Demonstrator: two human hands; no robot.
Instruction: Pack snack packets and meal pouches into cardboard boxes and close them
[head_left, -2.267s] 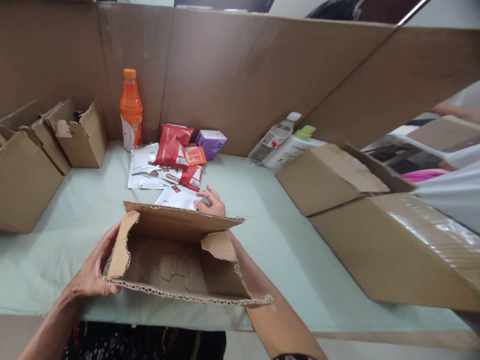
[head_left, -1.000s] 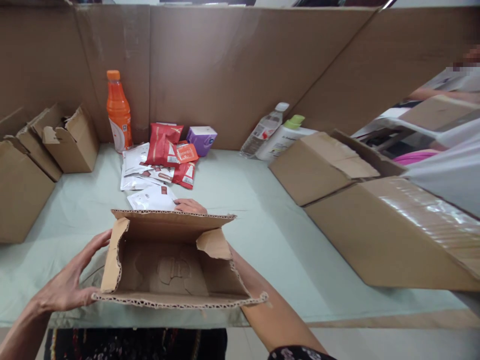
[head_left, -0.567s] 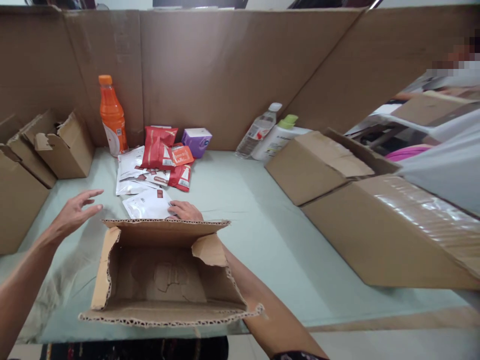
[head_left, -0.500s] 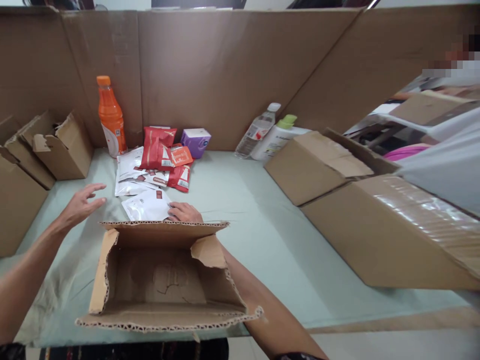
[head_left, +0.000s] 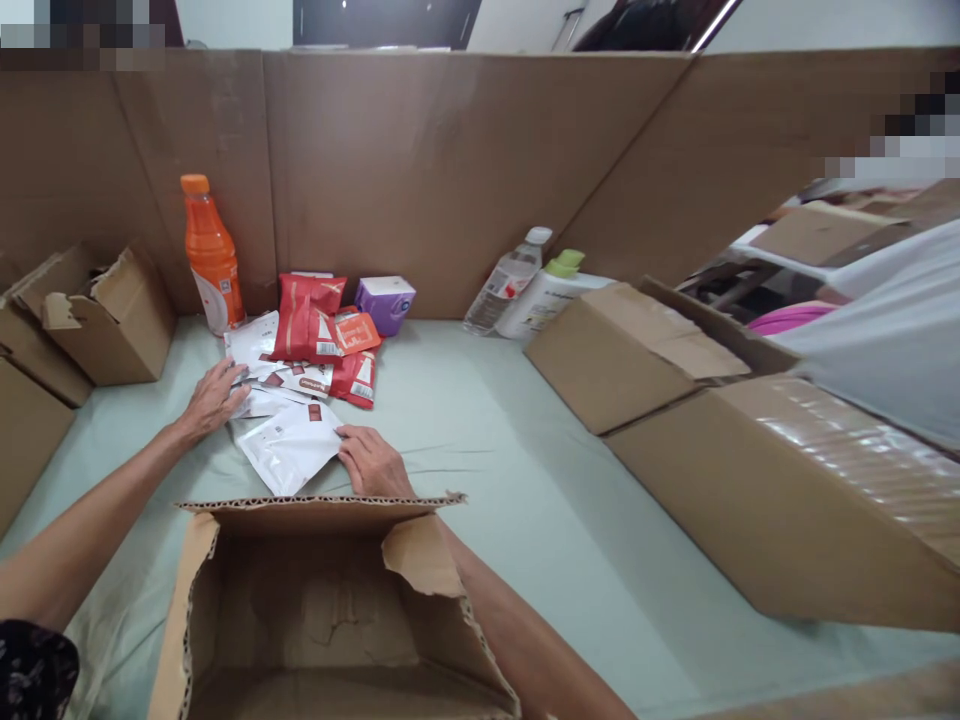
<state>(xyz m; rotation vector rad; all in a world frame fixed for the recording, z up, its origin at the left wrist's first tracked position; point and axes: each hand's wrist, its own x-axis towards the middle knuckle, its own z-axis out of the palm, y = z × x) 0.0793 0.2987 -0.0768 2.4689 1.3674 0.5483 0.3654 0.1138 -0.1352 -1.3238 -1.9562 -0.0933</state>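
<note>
My left hand (head_left: 214,402) rests against the left edge of a pile of white packets (head_left: 253,342), thumb and fingers apart. Nearer to me, my right hand (head_left: 373,460) pinches the right edge of a separate white packet (head_left: 289,445) with a small dark square on it. Red packets (head_left: 309,318) and an orange packet (head_left: 356,331) lie on and behind the white ones. In front of me stands an open cardboard box (head_left: 352,620) with a bare inside; my right forearm passes along its right side.
Behind the packets are an orange drink bottle (head_left: 211,255) and a purple tissue pack (head_left: 386,303). A clear bottle (head_left: 510,280) and a white bottle with a green cap (head_left: 544,295) lean at the back cardboard wall (head_left: 450,180). Cardboard boxes stand left (head_left: 127,320) and right (head_left: 720,510).
My left hand has moved right and onto the edge of the packet pile. My right hand stays at the near white packet, which has turned slightly. The view has tilted up.
</note>
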